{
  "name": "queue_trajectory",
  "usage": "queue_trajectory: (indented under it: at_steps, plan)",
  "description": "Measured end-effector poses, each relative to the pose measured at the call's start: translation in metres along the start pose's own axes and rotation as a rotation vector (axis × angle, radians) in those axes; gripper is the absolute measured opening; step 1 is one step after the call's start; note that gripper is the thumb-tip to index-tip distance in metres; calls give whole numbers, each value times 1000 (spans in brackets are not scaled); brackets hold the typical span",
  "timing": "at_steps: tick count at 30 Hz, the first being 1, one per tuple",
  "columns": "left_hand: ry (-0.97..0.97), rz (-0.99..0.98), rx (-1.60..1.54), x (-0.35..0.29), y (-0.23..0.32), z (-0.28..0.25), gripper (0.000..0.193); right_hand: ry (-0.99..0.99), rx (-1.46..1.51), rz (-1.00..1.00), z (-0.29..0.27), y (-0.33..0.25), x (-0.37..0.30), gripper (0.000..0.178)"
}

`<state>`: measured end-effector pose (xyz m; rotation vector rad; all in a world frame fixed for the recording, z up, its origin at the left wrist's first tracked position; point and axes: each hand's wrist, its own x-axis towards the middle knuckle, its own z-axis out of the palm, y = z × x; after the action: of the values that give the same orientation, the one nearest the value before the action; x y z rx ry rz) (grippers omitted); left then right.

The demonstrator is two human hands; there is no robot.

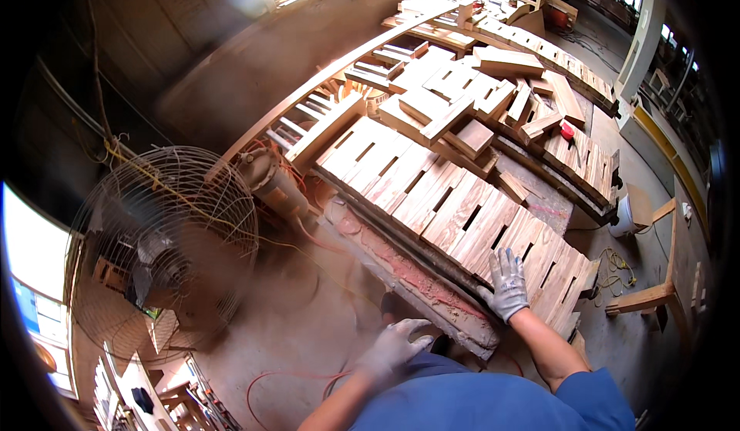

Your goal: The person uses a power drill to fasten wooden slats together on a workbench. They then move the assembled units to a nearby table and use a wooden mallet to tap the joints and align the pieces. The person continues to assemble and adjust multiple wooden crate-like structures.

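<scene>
A row of pale wooden blocks with dark slots (432, 192) runs diagonally away from me on a raised rail. My right hand (507, 286), in a grey-white work glove, lies flat on the near part of this row, fingers spread and thumb over the left edge. Lower and to the left, close to my blue shirt, my gloved left hand (389, 350) hangs in the air. Its fingers are loosely bent and apart, and nothing shows in them. Below the row's left side is a ledge (408, 269) crusted with reddish material.
A large wire-caged fan (166, 246) stands at the left. Loose wood pieces (455, 115) are heaped on the farther rows, near a red object (567, 131). On the right are a white bucket (630, 211) and a wooden stand (663, 277). A reddish hose (258, 385) crosses the floor.
</scene>
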<state>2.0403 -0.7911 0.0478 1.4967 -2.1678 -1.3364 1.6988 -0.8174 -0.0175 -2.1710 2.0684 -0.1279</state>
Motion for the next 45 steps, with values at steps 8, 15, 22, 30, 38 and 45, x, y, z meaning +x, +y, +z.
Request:
queue_trajectory:
  at_steps: [8,15,22,30,38,45]
  plan:
    - [71,78,-61,112,-59,-62,48,33,139,170,-15,-33,36,93]
    - [141,-36,-70,168,-63,-134,50,67,104,-26,19,-67,141,95]
    - [404,-51,-49,209,-86,-164,55,57,-11,-143,18,-100,212,94]
    - [385,-52,249,265,-89,-185,88,91,45,-204,19,-100,215,87]
    - [507,-6,358,289,-92,-155,91,16,147,-97,7,-107,220,96]
    - [430,143,422,303,-91,-141,84,-17,160,-63,4,-101,220,99]
